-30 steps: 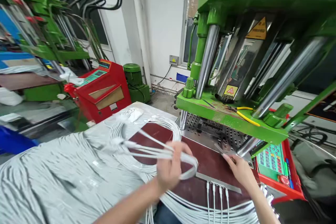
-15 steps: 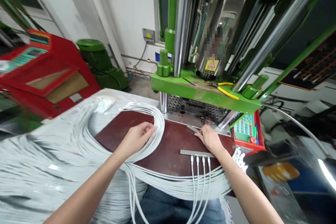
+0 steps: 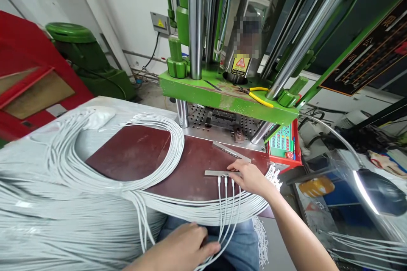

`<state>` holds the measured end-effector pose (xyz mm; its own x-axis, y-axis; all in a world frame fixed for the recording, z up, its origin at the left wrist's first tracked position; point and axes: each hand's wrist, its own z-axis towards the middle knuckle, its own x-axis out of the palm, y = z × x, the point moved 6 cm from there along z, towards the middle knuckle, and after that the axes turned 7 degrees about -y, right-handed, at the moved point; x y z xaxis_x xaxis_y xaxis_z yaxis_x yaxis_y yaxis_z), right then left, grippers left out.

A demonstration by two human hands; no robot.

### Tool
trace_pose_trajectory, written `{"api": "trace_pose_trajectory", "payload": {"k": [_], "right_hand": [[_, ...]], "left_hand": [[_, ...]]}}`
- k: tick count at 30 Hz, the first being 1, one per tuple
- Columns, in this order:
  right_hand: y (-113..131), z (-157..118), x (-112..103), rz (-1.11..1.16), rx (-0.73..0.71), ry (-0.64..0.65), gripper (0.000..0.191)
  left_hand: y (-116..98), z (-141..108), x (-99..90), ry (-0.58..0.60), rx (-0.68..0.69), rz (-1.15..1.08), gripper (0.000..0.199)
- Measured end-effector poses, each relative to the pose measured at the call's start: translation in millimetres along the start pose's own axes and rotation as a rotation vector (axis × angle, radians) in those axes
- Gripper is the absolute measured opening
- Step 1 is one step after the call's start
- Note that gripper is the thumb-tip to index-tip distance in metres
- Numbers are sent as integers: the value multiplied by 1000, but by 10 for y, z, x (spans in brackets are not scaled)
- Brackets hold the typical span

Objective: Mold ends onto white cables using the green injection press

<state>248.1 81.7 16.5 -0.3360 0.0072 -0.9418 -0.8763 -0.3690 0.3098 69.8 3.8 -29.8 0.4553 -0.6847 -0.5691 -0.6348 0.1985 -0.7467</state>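
Your right hand (image 3: 249, 176) bends its fingers over the near metal bar (image 3: 211, 173); whether they pinch it, you cannot tell from here. Your left hand (image 3: 186, 241), below and to its left, curls loosely beside the white cables (image 3: 219, 203) running down from that bar, its grip unclear. Just beyond your right fingers lies the slotted bar (image 3: 231, 151). Handling the near bar well likely means keeping it level, cables slack, plugs evenly seated.
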Motion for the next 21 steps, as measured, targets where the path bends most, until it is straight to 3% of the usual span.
{"api": "trace_pose_trajectory", "payload": {"k": [3, 5, 8, 12, 16, 21], "right_hand": [[55, -29, 88, -39, 8, 2, 21], [83, -34, 143, -72, 22, -25, 22], [105, -48, 212, -109, 52, -73, 21], [134, -86, 271, -150, 58, -111, 20], [145, -59, 201, -161, 71, -139, 20], [26, 310, -122, -186, 94, -197, 21]], "left_hand": [[10, 148, 430, 158, -77, -379, 48], [46, 235, 714, 283, -268, -742, 55], [46, 330, 891, 301, -376, -1028, 61], [73, 343, 873, 230, -365, -1095, 50], [43, 374, 771, 191, -262, -1075, 46], [-111, 620, 351, 177, -238, -1117, 48]]}}
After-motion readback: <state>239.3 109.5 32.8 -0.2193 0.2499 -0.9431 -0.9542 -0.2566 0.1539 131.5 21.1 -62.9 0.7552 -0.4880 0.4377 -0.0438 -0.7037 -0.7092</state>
